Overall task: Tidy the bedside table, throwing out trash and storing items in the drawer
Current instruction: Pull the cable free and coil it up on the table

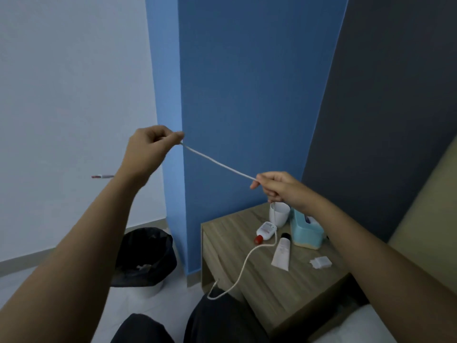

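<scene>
The left hand (pixel 150 147), raised, pinches one end of a white cord (pixel 220 165), and the right hand (pixel 279 189), lower, pinches it further along, so the stretch between them runs taut. From the right hand the cord drops past a white cup (pixel 280 215) and a red-capped bottle (pixel 265 230), crosses the worktop (pixel 284 288) and loops off its front edge. A tube (pixel 281 253), a teal tissue box (pixel 306 233) and crumpled paper (pixel 320 262) also lie there; a black bin (pixel 146 258) stands on the floor to its left.

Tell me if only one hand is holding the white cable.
No: the left hand and the right hand both pinch the white cable, stretched between them.
</scene>
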